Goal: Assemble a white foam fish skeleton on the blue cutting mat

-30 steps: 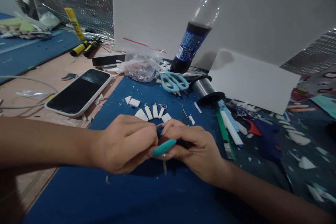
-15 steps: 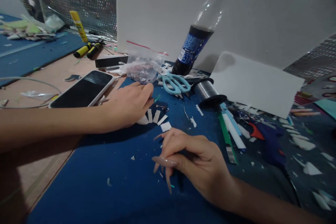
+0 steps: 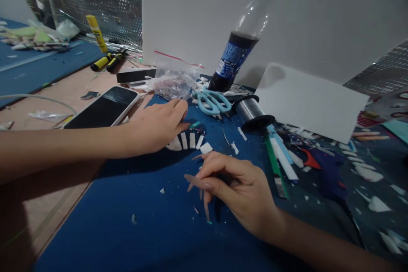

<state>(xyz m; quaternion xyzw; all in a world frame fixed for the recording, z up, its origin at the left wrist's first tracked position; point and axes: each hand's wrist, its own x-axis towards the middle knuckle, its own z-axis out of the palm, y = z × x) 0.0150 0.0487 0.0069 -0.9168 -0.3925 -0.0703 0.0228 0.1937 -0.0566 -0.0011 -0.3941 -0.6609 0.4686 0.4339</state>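
Note:
My left hand (image 3: 161, 123) rests over the blue mat (image 3: 127, 204), its fingers curled and pinched. At its fingertips shows a small green piece (image 3: 194, 125); the grip itself is partly hidden. Beneath and beside this hand, short white strips (image 3: 192, 140) lie in a fan, with a squarish white piece (image 3: 206, 148) at the right end. My right hand (image 3: 239, 191) hovers just below that piece, fingers loosely bent and apart, long nails pointing left. Nothing shows between its fingers.
Behind the hands are light blue scissors (image 3: 212, 101), a wire spool (image 3: 253, 112), a dark drink bottle (image 3: 237, 46) and a plastic bag (image 3: 174, 80). A phone (image 3: 102, 108) lies left. On the right are a green-handled blade (image 3: 276, 165), a glue gun (image 3: 328, 174) and white scraps.
My left hand has shifted slightly, and the green piece moved a little right and down. Some white strips stand more upright, and the squarish piece sits further right. My right hand moved slightly.

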